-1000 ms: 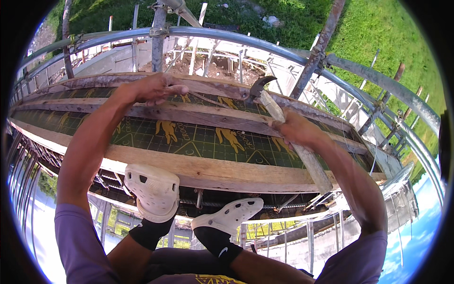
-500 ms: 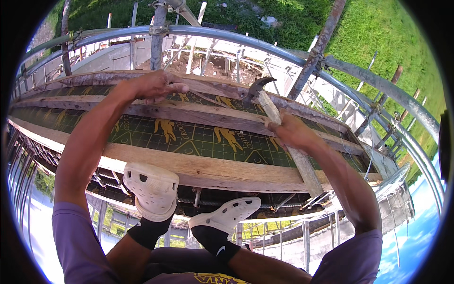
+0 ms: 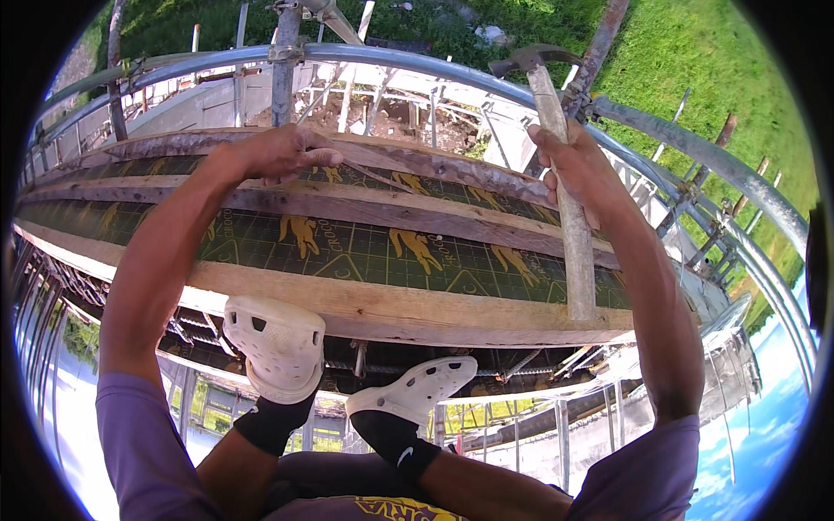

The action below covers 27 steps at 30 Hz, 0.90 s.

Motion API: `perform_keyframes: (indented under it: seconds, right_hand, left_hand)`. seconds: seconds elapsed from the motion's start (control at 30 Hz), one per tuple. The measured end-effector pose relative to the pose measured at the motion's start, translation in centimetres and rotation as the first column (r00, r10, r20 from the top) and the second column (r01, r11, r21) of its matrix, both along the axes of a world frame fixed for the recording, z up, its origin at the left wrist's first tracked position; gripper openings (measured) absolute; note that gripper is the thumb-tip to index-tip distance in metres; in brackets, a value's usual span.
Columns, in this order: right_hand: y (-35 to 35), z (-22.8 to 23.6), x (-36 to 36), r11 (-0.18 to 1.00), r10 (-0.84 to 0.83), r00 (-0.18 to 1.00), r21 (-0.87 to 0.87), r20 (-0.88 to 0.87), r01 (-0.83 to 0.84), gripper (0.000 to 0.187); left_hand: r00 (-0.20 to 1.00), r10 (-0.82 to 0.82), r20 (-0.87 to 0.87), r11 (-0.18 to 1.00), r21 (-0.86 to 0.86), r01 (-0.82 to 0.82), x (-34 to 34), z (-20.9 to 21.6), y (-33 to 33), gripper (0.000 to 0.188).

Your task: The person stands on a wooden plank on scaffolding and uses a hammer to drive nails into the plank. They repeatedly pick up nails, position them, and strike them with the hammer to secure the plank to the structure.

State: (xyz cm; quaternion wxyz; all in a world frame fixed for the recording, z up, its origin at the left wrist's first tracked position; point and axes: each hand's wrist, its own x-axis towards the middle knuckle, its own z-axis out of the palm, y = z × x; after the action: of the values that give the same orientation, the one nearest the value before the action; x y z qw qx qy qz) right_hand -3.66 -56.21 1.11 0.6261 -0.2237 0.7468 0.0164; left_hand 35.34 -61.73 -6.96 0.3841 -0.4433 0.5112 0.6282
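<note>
My right hand (image 3: 575, 169) grips a claw hammer (image 3: 577, 247) partway along its pale, worn wooden handle. The dark metal head is raised beyond my hand, in front of the scaffold pipes, and the handle's butt points back toward me. At the far left of centre, my left hand (image 3: 291, 156) is closed with the thumb against bent fingers, over the far timbers of a long formwork panel (image 3: 365, 252). What its fingers hold, if anything, is hidden. A thin brownish strip (image 3: 378, 176) runs rightward from near those fingertips; whether they grip it I cannot tell.
A pale timber (image 3: 408, 308) edges the green panel's near side; a middle timber (image 3: 347, 205) runs parallel. My feet in white clogs (image 3: 276, 343) rest by the near timber, above rebar and open gaps. Scaffold pipes (image 3: 417, 59) curve beyond, with grass and ground below.
My right hand has lifted the hammer up and to the right, away from the middle timber. My left hand stays nearly where it was, still closed.
</note>
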Motion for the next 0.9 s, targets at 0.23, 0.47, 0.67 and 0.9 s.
perform_keyframes:
  seconds: [0.23, 0.47, 0.67, 0.9]
  right_hand:
    - [2.3, -1.4, 2.7, 0.811, 0.511, 0.849, 0.252, 0.133, -0.528, 0.038]
    - [0.8, -0.8, -0.4, 0.928, 0.316, 0.936, 0.158, 0.154, -0.339, 0.040]
    - [-4.0, 0.2, -1.0, 0.962, -0.138, 0.971, -0.261, -0.197, 0.083, 0.037]
    - [4.0, -3.9, 0.3, 0.719, 0.524, 0.777, 0.308, 0.348, -0.623, 0.039]
  left_hand:
    - [1.000, -0.019, -0.003, 1.000, -0.006, 0.019, -0.1, 0.3, -0.2, 0.066]
    - [0.999, -0.013, -0.047, 1.000, -0.008, 0.013, 0.4, -0.2, 0.2, 0.074]
    - [0.999, -0.022, -0.045, 1.000, 0.010, 0.022, 0.7, -0.7, 0.1, 0.077]
    - [0.995, -0.063, -0.077, 0.998, -0.022, 0.062, 0.0, 0.1, -0.7, 0.072]
